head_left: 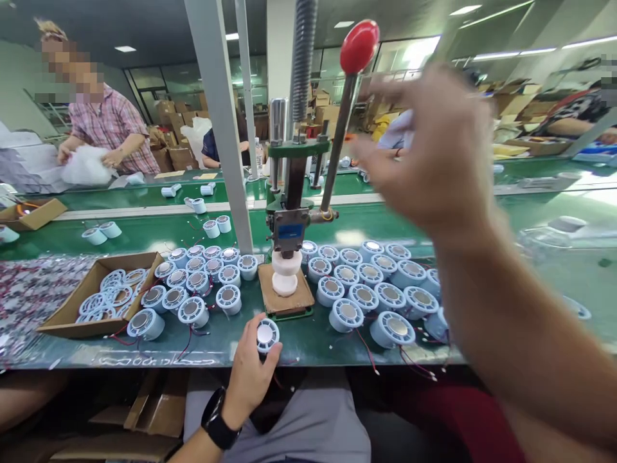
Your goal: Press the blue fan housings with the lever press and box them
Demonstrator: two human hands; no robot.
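The left hand (250, 370) is gripping a pale-blue round speaker unit (267, 335) at the bench's (308, 347) near edge, just before the hand press (288, 225), while the blurred right hand (434, 154), fingers spread and empty, is hovering near the red-knobbed lever (359, 46).

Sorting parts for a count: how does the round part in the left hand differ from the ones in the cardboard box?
The held part is a thick drum with a shiny metal centre; the box parts are flat open rings. The held part sits alone in the left hand at the table edge; the rings lie piled in the box. Both are round and pale blue-white with slotted faces.
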